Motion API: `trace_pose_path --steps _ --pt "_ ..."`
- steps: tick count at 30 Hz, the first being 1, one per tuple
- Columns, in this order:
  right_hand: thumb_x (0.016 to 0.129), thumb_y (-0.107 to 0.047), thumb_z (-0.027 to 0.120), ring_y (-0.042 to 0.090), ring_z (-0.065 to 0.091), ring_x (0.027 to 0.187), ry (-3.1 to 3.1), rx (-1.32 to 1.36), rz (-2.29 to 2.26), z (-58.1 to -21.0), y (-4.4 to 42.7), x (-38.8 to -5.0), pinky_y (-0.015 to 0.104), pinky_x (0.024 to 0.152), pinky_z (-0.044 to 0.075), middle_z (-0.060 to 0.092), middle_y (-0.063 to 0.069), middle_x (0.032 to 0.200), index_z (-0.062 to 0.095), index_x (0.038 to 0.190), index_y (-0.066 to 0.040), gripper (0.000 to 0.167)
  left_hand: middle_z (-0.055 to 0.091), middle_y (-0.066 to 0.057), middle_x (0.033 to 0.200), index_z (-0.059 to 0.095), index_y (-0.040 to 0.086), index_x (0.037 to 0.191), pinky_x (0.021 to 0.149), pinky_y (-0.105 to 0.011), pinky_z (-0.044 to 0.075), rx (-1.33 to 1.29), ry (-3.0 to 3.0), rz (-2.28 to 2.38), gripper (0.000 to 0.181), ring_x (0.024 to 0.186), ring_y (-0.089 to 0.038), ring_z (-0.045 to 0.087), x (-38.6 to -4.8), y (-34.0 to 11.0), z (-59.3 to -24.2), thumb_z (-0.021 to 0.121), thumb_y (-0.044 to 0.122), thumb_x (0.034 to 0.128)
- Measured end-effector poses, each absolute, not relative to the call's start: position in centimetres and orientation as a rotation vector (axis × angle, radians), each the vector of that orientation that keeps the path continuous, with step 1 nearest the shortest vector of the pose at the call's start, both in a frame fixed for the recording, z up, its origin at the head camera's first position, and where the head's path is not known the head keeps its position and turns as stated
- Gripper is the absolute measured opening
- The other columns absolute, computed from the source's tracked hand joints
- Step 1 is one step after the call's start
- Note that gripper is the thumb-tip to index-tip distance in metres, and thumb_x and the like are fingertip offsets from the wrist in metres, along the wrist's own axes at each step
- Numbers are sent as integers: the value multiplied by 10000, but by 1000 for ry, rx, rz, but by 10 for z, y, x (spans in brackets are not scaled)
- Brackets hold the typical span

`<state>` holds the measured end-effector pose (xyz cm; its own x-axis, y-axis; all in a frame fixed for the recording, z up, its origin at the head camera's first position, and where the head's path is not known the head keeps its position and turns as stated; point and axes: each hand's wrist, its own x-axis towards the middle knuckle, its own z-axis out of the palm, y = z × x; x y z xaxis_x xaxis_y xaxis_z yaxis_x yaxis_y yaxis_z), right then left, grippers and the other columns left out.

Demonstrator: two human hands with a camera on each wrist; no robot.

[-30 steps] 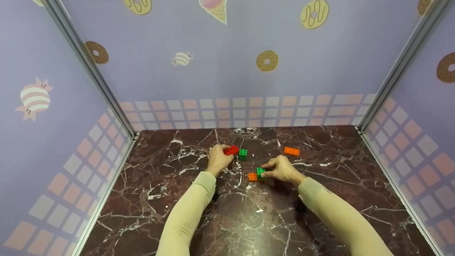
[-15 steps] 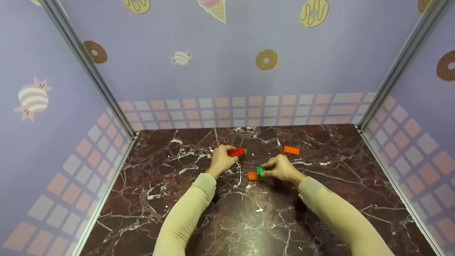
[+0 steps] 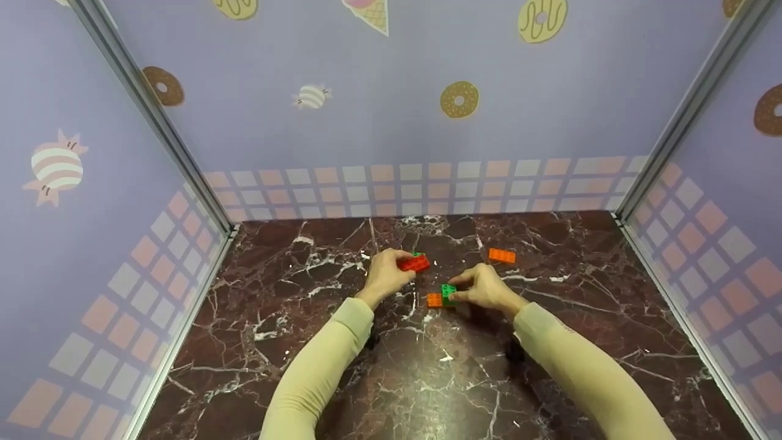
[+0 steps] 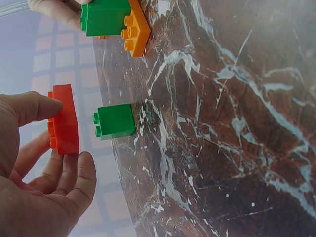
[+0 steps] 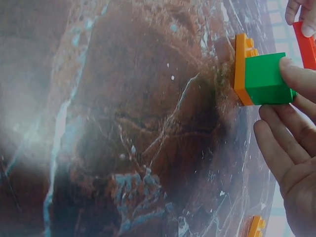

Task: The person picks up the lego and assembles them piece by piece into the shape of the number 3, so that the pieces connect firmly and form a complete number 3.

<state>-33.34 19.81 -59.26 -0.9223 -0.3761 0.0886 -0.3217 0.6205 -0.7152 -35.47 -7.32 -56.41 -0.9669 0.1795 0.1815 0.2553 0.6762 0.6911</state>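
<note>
My left hand (image 3: 387,273) pinches a red brick (image 3: 415,263) (image 4: 65,120) between thumb and fingers. In the left wrist view the red brick hangs above a loose green brick (image 4: 116,120), with a gap between them. My right hand (image 3: 487,288) holds another green brick (image 3: 448,294) (image 5: 266,79), which sits on one end of an orange brick (image 3: 434,300) (image 5: 240,69). Studs of the orange brick show beside the green one.
Another orange brick (image 3: 502,255) lies farther back on the right of the dark marbled table (image 3: 391,379). Purple printed walls (image 3: 391,134) stand behind and at both sides.
My left hand has moved right with the red brick, which now covers most of the loose green brick in the head view. My right hand has stayed on its green brick.
</note>
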Motion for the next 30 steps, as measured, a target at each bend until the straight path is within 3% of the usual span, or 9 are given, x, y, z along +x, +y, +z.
trace_pose_path --steps 10,19,30 --pt "870 -170 955 209 805 995 2749 -518 -1238 -593 195 -330 387 916 655 876 140 1147 885 1168 -57 326 867 -142 1157 860 69 1240 935 -442 666 -421 -2805 -1187 396 1021 -311 808 -348 -66 -562 806 78 848" --pt "886 -189 951 353 824 1138 2724 -502 -1258 -593 196 -329 528 1036 657 849 192 1237 837 1270 -4 442 868 -103 1185 856 89 1265 957 -429 650 -483 -2840 -1195 415 1040 -284 801 -344 -59 -561 806 100 853" --pt "924 -93 907 444 813 1179 2632 -520 -1426 -586 199 -331 515 1004 678 806 284 1299 747 1384 79 516 865 -100 1164 854 91 1267 922 -390 652 -556 -2883 -1252 393 978 -226 775 -340 -50 -559 804 85 878"
